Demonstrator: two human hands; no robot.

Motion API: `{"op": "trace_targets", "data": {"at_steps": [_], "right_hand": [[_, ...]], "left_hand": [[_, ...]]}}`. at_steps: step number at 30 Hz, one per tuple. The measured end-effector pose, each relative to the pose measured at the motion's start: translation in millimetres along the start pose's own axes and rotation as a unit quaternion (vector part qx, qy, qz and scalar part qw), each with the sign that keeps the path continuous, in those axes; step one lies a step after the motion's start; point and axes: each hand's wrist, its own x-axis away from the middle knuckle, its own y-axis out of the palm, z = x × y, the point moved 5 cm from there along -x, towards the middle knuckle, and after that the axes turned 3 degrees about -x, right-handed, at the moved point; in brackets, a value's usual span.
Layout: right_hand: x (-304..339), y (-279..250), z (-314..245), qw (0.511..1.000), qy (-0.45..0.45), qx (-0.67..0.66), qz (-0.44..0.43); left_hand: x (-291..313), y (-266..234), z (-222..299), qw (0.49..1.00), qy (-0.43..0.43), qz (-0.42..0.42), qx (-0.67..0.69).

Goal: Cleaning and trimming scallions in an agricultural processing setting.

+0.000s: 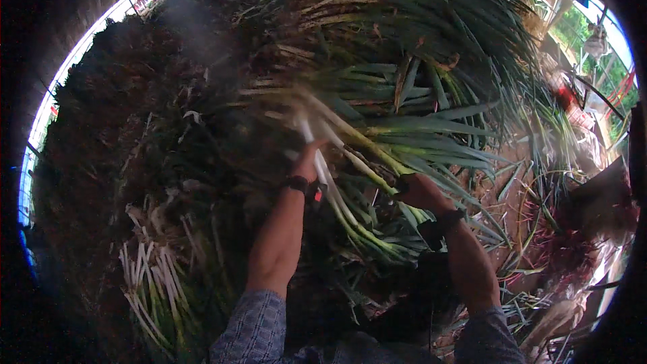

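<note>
Our checked sleeves (pixel 251 329) nearest, left hand (pixel 309 160) touching white leeks (pixel 331 192), grip unclear; right hand (pixel 426 194) clamped on greener leeks (pixel 375 147)

Hands (pixel 309 162) (pixel 424 194) gripping long leek stalks (pixel 357 136); leafy green heap (pixel 431 20) beyond; white-stemmed bunch (pixel 158 273) lower left.

No words, numbers or signs can be read. The small bright-red patch (pixel 317 195) beside the dark left wristband (pixel 296 183) (tiny here) shows no legible lettering.
</note>
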Motion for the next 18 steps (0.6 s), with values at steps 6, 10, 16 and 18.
{"op": "trace_targets", "data": {"at_steps": [6, 10, 16, 18], "right_hand": [[20.0, -20.3, -4.8, 0.998, -0.002, -0.042, 0.044], [31.5, -29.0, -17.6, 0.993, -0.002, -0.092, 0.072], [42.9, -21.1, -23.2, 0.999, -0.035, 0.035, 0.008], [50.1, -17.8, -18.1, 0.997, -0.05, 0.041, 0.034]], "left_hand": [[-9.8, -1.7, -0.6, 0.999, -0.006, -0.047, 0.028], [0.0, -5.7, 30.3, 0.996, 0.058, -0.021, 0.065], [28.5, -95.3, 88.0, 0.979, 0.173, 0.106, 0.024], [32.2, -99.4, 82.5, 0.969, 0.167, 0.167, -0.07]]}}
